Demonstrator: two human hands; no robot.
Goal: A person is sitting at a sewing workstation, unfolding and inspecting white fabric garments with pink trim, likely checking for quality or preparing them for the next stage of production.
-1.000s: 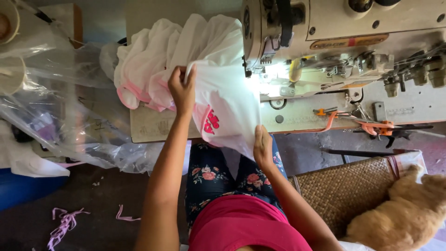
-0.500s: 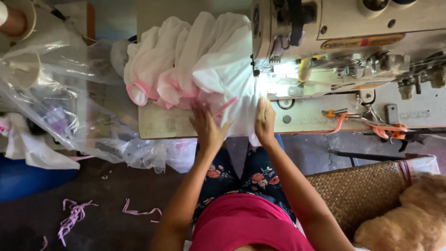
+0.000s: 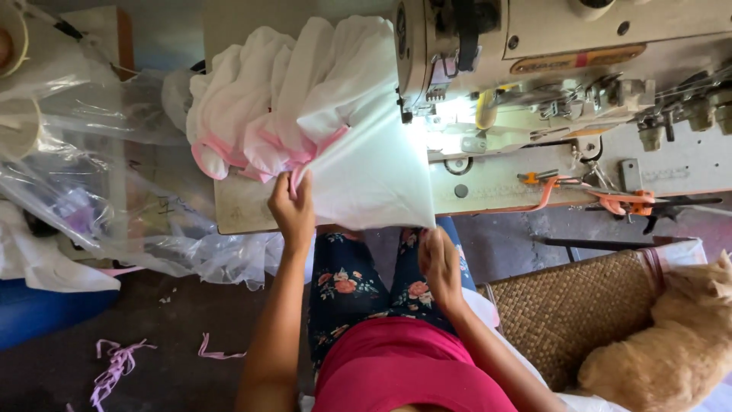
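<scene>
- The left hand point(image 3: 292, 210) pinches the pink-trimmed edge of a white garment piece point(image 3: 366, 179), fingers closed on the fabric where the pink binding point(image 3: 305, 156) gathers.
- The right hand point(image 3: 440, 263) grips the near corner of the same piece at the table's front edge, fingers curled over the cloth and pulling it taut between the two hands.
- The piece lies on the sewing table point(image 3: 244, 206), stretched from the hands toward the lit needle area of the industrial sewing machine point(image 3: 564, 84); its far edge reaches just beside the presser foot point(image 3: 438, 114), though whether it sits under the foot cannot be told.
- Behind it, a heap of white garments with pink trim point(image 3: 259, 99) rests on the table top, touching the held piece.
- Judged from this, the step in hand is squaring the piece and lining its edge up with the needle.
- The next move calls for keeping the cloth flat and even between both hands, edge straight, with the fingers kept out of the needle's path.
- Clear plastic bags point(image 3: 99, 191) hang left of the table; pink scraps point(image 3: 114, 366) lie on the floor; a woven basket point(image 3: 572, 313) and a ginger cat point(image 3: 671, 343) sit to the right.
</scene>
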